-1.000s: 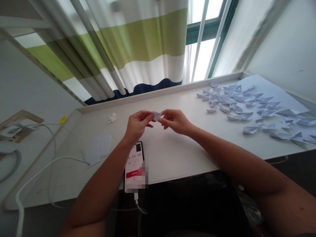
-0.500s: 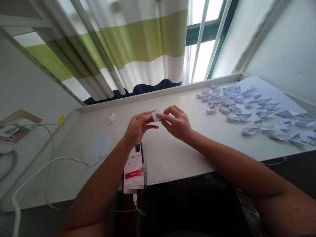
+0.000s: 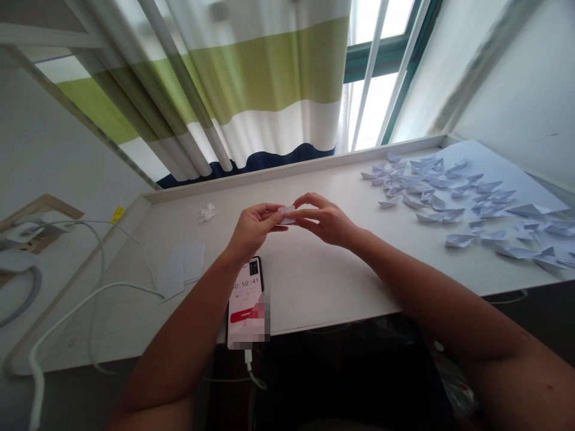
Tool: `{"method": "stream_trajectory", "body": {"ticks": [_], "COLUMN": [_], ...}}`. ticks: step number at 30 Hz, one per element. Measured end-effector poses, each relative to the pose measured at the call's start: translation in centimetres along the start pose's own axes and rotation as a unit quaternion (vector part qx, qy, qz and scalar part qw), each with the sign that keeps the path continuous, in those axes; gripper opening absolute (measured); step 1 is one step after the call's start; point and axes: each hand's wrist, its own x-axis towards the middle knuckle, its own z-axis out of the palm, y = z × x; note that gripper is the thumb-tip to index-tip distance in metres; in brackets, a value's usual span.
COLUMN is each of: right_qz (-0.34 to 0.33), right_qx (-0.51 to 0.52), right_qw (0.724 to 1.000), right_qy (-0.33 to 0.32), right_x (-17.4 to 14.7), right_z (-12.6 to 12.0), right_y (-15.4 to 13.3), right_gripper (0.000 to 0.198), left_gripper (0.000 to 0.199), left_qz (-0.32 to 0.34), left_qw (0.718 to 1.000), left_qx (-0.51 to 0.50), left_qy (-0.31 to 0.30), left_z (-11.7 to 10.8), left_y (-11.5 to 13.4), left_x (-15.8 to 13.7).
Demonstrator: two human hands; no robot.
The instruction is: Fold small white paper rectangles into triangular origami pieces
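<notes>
White desk [image 3: 314, 281], striped curtain [image 3: 278, 78] (paper boats [image 3: 442, 215] rightward), left fingers [image 3: 270, 221] and right fingers [image 3: 309, 214] clamped on folded paper [image 3: 286, 210].

Digits "0:50:41" [image 3: 247, 284] on the phone screen [image 3: 246, 299], other lettering too small

Pretty dim room tbh, light's mostly from the window [image 3: 381, 99], which is blown out to plain white, plus some glow through the curtain [image 3: 278, 72]. Soft shadows on the desk [image 3: 314, 293], near-black underneath. Wide lens stretches the corners, detail on the folded paper [image 3: 286, 209] is kinda mushy, blocky pixels cover part of the phone [image 3: 245, 299]
</notes>
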Motion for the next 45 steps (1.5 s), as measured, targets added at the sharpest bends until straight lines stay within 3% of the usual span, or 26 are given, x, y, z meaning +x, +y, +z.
{"method": "stream_trajectory", "body": {"ticks": [5, 10, 16, 25, 33, 40, 45], "right_qz": [0.041, 0.101, 0.219, 0.310, 0.309, 0.320, 0.332], "right_qx": [0.056, 0.113, 0.235, 0.365, 0.433, 0.432, 0.403], "right_qw": [0.998, 0.987, 0.942, 0.871, 0.845, 0.843, 0.851], "right_qy": [-0.006, 0.045, 0.095, 0.110, 0.057, 0.033, 0.057], "right_x": [-0.1, 0.2, 0.7, 0.8, 1.1, 1.2, 1.3], "right_z": [0.2, 0.5, 0.8, 1.0, 0.6, 0.2, 0.3], "right_y": [0.2, -0.3, -1.5, -1.0, -1.5, -1.8, -1.6], "right_gripper": [0.017, 0.022, 0.043, 0.050, 0.046, 0.044, 0.047], "left_gripper": [0.045, 0.054, 0.053, 0.042, 0.042, 0.042, 0.044], "left_qz": [0.012, 0.037, 0.043, 0.039, 0.013, -0.001, 0.003], "left_qw": [0.997, 0.994, 0.993, 0.995, 0.997, 0.994, 0.991], "left_qx": [0.037, 0.049, 0.062, 0.080, 0.072, 0.090, 0.110], "left_qy": [-0.063, -0.095, -0.092, -0.038, -0.037, -0.066, -0.076], "left_z": [0.0, 0.2, 0.4, 0.5, 0.6, 0.5, 0.5], "left_y": [0.2, -0.1, -0.2, -0.1, 0.1, 0.3, 0.3], "left_x": [-0.3, -0.5, -0.4, -0.5, -0.6, -0.6, -0.6]}}
